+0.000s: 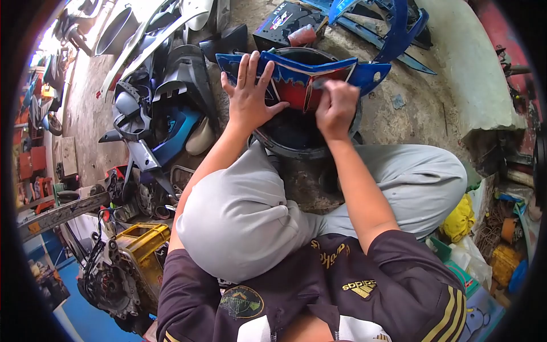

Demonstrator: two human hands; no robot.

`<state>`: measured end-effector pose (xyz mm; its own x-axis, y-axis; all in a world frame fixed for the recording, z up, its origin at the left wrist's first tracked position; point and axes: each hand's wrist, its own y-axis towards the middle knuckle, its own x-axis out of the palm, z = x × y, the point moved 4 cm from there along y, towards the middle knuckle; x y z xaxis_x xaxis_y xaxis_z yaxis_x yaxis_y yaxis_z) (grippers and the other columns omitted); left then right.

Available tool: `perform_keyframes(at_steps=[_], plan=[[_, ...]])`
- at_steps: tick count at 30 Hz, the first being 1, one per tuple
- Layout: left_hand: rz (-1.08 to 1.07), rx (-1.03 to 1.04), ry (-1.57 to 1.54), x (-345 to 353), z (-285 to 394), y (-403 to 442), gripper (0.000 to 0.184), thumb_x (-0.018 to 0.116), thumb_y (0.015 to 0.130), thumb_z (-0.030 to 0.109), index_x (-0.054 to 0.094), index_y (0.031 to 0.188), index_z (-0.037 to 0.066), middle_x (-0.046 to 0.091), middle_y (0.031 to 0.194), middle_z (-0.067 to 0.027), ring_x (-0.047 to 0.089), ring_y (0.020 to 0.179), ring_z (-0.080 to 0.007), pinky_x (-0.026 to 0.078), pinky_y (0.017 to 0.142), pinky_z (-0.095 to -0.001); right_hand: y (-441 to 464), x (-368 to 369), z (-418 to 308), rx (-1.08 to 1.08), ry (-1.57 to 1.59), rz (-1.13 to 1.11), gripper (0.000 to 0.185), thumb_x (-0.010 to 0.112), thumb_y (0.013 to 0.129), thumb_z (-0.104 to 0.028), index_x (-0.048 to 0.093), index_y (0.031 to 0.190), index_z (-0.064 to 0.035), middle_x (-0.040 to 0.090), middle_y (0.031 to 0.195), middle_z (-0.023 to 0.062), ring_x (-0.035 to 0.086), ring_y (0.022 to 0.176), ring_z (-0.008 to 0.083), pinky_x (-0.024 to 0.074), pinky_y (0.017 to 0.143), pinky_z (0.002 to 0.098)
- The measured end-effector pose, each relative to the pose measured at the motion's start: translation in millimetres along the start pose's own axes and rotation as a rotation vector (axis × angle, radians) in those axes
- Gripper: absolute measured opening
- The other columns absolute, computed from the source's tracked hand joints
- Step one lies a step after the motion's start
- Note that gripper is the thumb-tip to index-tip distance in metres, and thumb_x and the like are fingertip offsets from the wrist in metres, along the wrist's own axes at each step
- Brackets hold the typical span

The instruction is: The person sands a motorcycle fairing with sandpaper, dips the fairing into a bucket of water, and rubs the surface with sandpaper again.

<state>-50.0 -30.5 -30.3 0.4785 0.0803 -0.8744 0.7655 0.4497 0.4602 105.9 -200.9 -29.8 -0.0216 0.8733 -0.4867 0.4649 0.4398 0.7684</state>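
A blue and red plastic panel (296, 94) lies across the rim of a black round basin (293, 153). My left hand (248, 94) rests on the panel's left part with its fingers spread. My right hand (337, 108) is closed near the panel's middle right, over the red area, in a pinch around a small dark piece that is blurred and too small to name. Dark liquid or a dark bottom shows inside the basin below the panel.
Dark fairing parts (182, 80) lie to the left of the basin. Behind it stand a black box (285, 25) and blue plastic parts (393, 28). A yellow crate (142, 242) and an engine part (111, 282) are at lower left, a yellow bag (458, 218) at right.
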Motion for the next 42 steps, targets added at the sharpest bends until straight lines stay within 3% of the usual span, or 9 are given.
perform_keyframes(at_steps=[7, 8, 9, 13, 17, 21, 26, 37, 42], plan=[[-0.006, 0.017, 0.023, 0.1, 0.1, -4.0, 0.122, 0.092, 0.068, 0.071, 0.043, 0.167, 0.018, 0.028, 0.181, -0.0174, 0.021, 0.170, -0.0366, 0.019, 0.119, -0.0802, 17.9, -3.3, 29.0, 0.385, 0.117, 0.113, 0.015, 0.067, 0.100, 0.000, 0.068, 0.115, -0.0021, 0.072, 0.107, 0.0198, 0.072, 0.102, 0.0439, 0.0568, 0.089, 0.0499], [-0.006, 0.017, 0.021, 0.7, 0.2, -3.4, 0.122, 0.092, 0.069, 0.071, 0.043, 0.167, 0.018, 0.028, 0.181, -0.0176, 0.020, 0.170, -0.0367, 0.018, 0.119, -0.0803, 6.4, -5.7, 25.0, 0.246, -0.016, 0.144, 0.013, 0.068, 0.103, -0.004, 0.070, 0.115, -0.0020, 0.077, 0.106, 0.0181, 0.076, 0.097, 0.0390, 0.0593, 0.085, 0.0456], [-0.004, 0.018, 0.017, 1.0, 0.3, -2.8, 0.122, 0.092, 0.069, 0.071, 0.043, 0.167, 0.017, 0.028, 0.181, -0.0178, 0.020, 0.170, -0.0369, 0.018, 0.119, -0.0804, -11.0, -4.1, 20.0, 0.388, 0.064, 0.056, 0.013, 0.066, 0.103, -0.004, 0.070, 0.115, -0.0027, 0.076, 0.105, 0.0185, 0.076, 0.099, 0.0403, 0.0590, 0.087, 0.0468], [0.002, 0.024, 0.009, -0.1, 0.8, -0.8, 0.123, 0.094, 0.068, 0.069, 0.043, 0.167, 0.017, 0.027, 0.181, -0.0184, 0.020, 0.170, -0.0371, 0.017, 0.119, -0.0803, 12.3, -7.3, 23.4, 0.235, 0.032, 0.161, 0.011, 0.067, 0.103, -0.002, 0.072, 0.113, -0.0022, 0.076, 0.106, 0.0183, 0.075, 0.099, 0.0403, 0.0586, 0.087, 0.0470], [-0.001, 0.037, 0.006, 0.6, -0.3, -5.0, 0.124, 0.094, 0.067, 0.069, 0.043, 0.167, 0.016, 0.026, 0.181, -0.0193, 0.019, 0.170, -0.0379, 0.016, 0.120, -0.0801, 51.2, -13.7, 31.4, 0.273, 0.056, 0.162, 0.007, 0.069, 0.101, 0.000, 0.071, 0.107, -0.0030, 0.074, 0.102, 0.0186, 0.073, 0.094, 0.0420, 0.0579, 0.082, 0.0477], [-0.019, 0.013, 0.013, 2.4, 0.4, -3.1, 0.125, 0.094, 0.066, 0.069, 0.043, 0.167, 0.015, 0.025, 0.181, -0.0202, 0.018, 0.170, -0.0394, 0.016, 0.120, -0.0804, -6.5, -5.0, 19.8, 0.222, 0.123, 0.137, 0.011, 0.072, 0.098, 0.001, 0.071, 0.108, -0.0033, 0.074, 0.101, 0.0174, 0.073, 0.093, 0.0411, 0.0588, 0.082, 0.0470], [-0.017, 0.026, 0.018, 2.4, 0.1, -8.0, 0.128, 0.095, 0.065, 0.068, 0.041, 0.168, 0.015, 0.023, 0.182, -0.0202, 0.017, 0.170, -0.0390, 0.019, 0.119, -0.0810, 31.6, -14.2, 25.2, 0.295, 0.093, 0.141, 0.012, 0.067, 0.102, 0.001, 0.071, 0.112, -0.0036, 0.076, 0.102, 0.0179, 0.074, 0.094, 0.0411, 0.0584, 0.081, 0.0469], [-0.026, 0.024, 0.045, 0.2, 1.8, -3.8, 0.127, 0.096, 0.065, 0.067, 0.042, 0.167, 0.013, 0.024, 0.181, -0.0207, 0.017, 0.170, -0.0402, 0.019, 0.118, -0.0813, 42.7, -16.2, 25.6, 0.161, 0.067, 0.144, 0.015, 0.069, 0.101, -0.001, 0.074, 0.115, -0.0041, 0.075, 0.099, 0.0161, 0.074, 0.091, 0.0382, 0.0583, 0.081, 0.0466], [-0.010, 0.019, 0.010, 1.7, 0.0, -2.7, 0.124, 0.095, 0.067, 0.066, 0.044, 0.166, 0.013, 0.024, 0.182, -0.0193, 0.017, 0.170, -0.0392, 0.019, 0.119, -0.0808, -7.4, -2.5, 14.6, 0.136, 0.072, 0.058, 0.019, 0.072, 0.096, 0.001, 0.074, 0.114, -0.0034, 0.071, 0.098, 0.0167, 0.071, 0.093, 0.0398, 0.0581, 0.084, 0.0486]])
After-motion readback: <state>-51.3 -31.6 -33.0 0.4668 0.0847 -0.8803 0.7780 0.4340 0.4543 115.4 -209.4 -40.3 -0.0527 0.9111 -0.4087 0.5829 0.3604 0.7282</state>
